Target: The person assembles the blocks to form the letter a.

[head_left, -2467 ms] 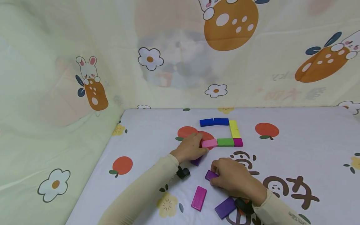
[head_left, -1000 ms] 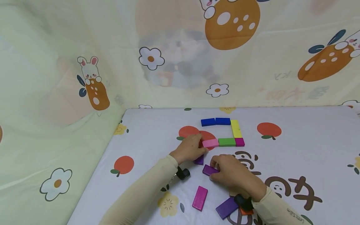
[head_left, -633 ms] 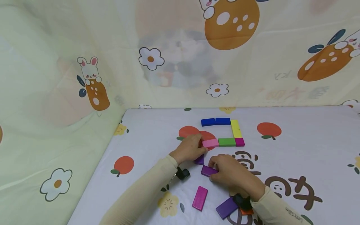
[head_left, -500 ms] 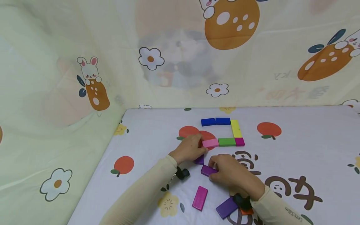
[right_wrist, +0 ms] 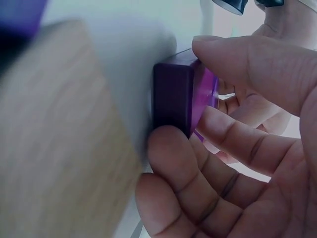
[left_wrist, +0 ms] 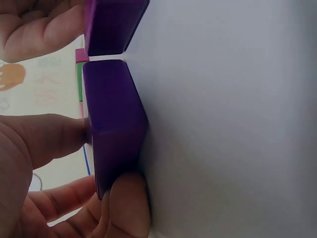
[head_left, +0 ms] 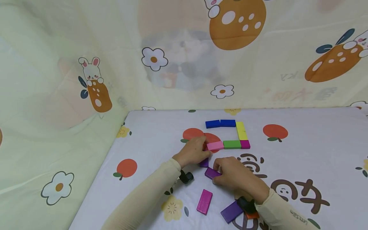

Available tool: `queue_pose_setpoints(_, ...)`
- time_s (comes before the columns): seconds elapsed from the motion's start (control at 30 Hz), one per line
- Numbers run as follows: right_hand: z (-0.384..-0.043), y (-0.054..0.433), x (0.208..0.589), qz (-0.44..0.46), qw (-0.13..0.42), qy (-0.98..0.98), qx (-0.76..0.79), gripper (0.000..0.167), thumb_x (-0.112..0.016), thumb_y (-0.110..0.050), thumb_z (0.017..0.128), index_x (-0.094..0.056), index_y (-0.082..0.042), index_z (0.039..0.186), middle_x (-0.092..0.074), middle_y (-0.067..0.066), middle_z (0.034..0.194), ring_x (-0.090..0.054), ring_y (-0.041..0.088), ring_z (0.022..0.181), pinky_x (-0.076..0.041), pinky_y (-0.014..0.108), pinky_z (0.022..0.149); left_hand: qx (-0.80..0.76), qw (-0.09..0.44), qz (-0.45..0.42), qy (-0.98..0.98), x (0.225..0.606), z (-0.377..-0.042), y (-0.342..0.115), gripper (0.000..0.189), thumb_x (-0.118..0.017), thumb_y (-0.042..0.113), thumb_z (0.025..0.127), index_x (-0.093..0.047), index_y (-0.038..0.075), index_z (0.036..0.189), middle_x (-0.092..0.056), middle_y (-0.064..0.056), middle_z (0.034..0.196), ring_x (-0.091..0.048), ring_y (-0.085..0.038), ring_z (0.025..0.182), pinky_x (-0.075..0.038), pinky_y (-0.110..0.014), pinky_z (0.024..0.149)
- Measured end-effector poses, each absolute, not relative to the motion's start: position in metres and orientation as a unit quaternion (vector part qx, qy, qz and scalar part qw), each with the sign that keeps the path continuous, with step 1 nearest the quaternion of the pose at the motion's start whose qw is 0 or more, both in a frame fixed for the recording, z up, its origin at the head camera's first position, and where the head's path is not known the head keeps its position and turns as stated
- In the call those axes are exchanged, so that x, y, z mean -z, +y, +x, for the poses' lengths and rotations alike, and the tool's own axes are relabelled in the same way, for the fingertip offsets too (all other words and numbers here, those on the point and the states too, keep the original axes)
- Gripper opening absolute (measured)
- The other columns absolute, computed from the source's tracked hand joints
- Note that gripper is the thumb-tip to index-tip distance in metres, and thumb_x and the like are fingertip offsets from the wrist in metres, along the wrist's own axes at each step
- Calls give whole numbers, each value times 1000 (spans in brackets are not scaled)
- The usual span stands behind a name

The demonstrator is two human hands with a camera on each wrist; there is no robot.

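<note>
My left hand (head_left: 192, 150) holds a dark purple block (left_wrist: 116, 104), its thumb on one face and fingers curled at the end in the left wrist view. In the head view that hand partly covers the block. My right hand (head_left: 234, 172) pinches a second, redder purple block (head_left: 212, 173) between thumb and fingers. A narrow gap parts the two blocks' ends in the left wrist view. Just beyond the hands, pink (head_left: 215, 146), green (head_left: 232, 144) and magenta (head_left: 245, 144) blocks line up. A yellow piece (head_left: 241, 130) and two blue blocks (head_left: 227, 123) continue the outline.
On the printed tablecloth (head_left: 161, 143), a bright magenta block (head_left: 204, 202) and a violet block (head_left: 231, 212) lie nearer me. An orange block (head_left: 252, 216) shows beneath the right wrist's camera. A wood-coloured block (right_wrist: 64, 129) fills the right wrist view's left side.
My right hand has shifted its purple block slightly left and away from me, closer to the left hand's block. The left hand's block has turned a little straighter; that hand stays put.
</note>
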State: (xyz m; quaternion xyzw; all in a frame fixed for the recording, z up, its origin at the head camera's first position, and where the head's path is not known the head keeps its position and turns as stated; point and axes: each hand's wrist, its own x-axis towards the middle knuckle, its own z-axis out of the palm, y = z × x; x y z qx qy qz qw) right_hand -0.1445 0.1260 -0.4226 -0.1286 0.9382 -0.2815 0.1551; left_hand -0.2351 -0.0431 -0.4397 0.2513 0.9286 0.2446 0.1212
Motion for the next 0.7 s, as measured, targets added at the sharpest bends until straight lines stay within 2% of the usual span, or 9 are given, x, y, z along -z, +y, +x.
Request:
queue_pose_setpoints(0.43, -145, 123, 423, -126, 157, 936, 289, 25, -91, -19, 79, -73, -10, 94, -63, -1, 76, -56, 16, 75, -50, 36, 71, -243, 112, 255, 929, 442, -236, -43, 36, -73, 27, 98, -64, 6, 126, -61, 2, 94, -56, -12, 83, -46, -21, 68)
queue_pose_setpoints(0.7, -144, 121, 424, -129, 143, 939, 285, 25, -92, -19, 78, -72, -10, 89, -65, -1, 78, -56, 16, 76, -51, 37, 72, -248, 116, 253, 928, 442, -236, -43, 36, -73, 27, 98, -63, 7, 126, -62, 1, 94, -56, -12, 81, -46, -22, 68)
